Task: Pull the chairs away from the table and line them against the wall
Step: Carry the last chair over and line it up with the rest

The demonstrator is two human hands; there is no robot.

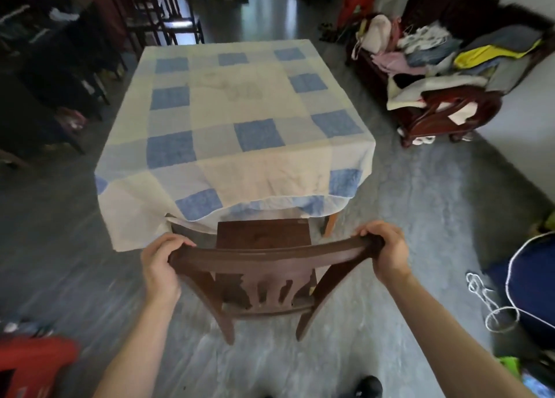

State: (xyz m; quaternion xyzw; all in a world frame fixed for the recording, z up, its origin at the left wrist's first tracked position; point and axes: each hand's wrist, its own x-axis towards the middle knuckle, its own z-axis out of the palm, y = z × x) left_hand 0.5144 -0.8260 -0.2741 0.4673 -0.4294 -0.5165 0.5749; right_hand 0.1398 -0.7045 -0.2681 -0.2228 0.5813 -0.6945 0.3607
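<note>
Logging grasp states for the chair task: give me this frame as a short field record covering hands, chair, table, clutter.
chair: upright, seat front at the cloth's hanging edge
left hand: grips the left end of the top rail
right hand: grips the right end of the top rail
table: covered by a blue-and-cream checked cloth; one leg shows
far side: dark chairs beyond the table
right side: sofa piled with clothes; white cord on the floor

left hand (159, 270): bare | right hand (390, 255): bare | forearms (141, 340): bare to frame edge | footwear: black shoe (370, 386)
</note>
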